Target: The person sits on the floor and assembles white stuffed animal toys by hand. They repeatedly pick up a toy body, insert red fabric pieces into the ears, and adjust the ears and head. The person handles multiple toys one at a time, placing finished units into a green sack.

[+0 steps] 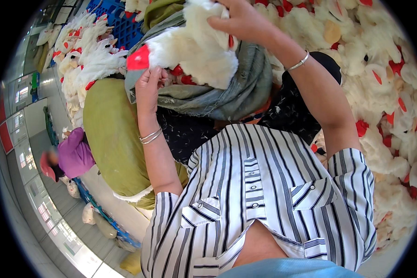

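A white furry plush toy piece [190, 51] with a red fabric end [139, 58] stretches between my hands. It looks limp, and more red patches show along its underside. My left hand [151, 84] pinches it close to the red end, fingers closed. At the top edge my right hand [243, 18] grips the fur on the far side, thumb over it; some of its fingers are cut off or hidden. Below the plush piece lies a grey-green sack [236, 95] with its cloth bunched in folds, between my knees.
A large heap of similar white and red plush pieces [380, 92] fills the right side. Another pile [85, 60] lies at the far left beside a blue plastic crate [125, 28]. A stuffed olive-green sack [118, 134] stands by my left arm. Farther left sits a person in purple [74, 153].
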Action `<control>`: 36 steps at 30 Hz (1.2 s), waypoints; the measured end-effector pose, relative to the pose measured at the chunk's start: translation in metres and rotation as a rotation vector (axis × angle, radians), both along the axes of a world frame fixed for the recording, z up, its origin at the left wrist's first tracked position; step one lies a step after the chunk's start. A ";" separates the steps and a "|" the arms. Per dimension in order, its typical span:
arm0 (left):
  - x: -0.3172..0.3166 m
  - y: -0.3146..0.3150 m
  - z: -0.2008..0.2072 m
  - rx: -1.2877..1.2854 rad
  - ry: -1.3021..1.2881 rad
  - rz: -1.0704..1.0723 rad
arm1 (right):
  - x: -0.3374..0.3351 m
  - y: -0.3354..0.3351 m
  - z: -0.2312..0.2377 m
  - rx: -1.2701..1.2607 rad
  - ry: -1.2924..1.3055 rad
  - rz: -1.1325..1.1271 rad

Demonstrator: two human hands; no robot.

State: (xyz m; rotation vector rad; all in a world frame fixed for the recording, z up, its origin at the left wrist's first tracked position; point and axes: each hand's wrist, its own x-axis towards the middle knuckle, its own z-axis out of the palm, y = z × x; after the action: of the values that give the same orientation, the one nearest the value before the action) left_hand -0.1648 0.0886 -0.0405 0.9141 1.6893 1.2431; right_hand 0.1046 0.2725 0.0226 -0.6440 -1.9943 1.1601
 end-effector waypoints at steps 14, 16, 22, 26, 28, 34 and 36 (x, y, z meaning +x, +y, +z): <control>0.057 0.030 -0.010 -0.098 -0.589 0.015 | -0.038 -0.059 -0.036 0.495 -0.108 0.287; 0.060 0.028 -0.010 0.034 -0.637 -0.038 | -0.036 -0.059 -0.032 0.399 -0.160 0.270; 0.030 0.035 -0.007 0.226 -0.767 -0.107 | -0.027 -0.046 -0.026 -0.001 0.023 0.321; 0.019 0.019 0.054 0.484 -0.593 0.011 | -0.026 -0.029 -0.034 -0.153 0.172 0.210; 0.035 0.023 0.065 0.522 -0.473 -0.032 | -0.018 -0.024 -0.032 -0.249 0.047 0.291; 0.051 0.045 0.077 0.326 0.371 -0.123 | -0.029 -0.043 -0.020 -0.850 0.214 0.515; 0.064 0.043 0.086 0.232 0.371 0.092 | -0.025 -0.036 -0.033 -0.667 0.041 0.555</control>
State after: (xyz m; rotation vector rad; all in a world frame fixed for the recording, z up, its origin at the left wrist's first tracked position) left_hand -0.1007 0.1318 0.0459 1.2819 1.9160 1.4190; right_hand 0.0793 0.2367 -0.0106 -0.3679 -1.7802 2.1983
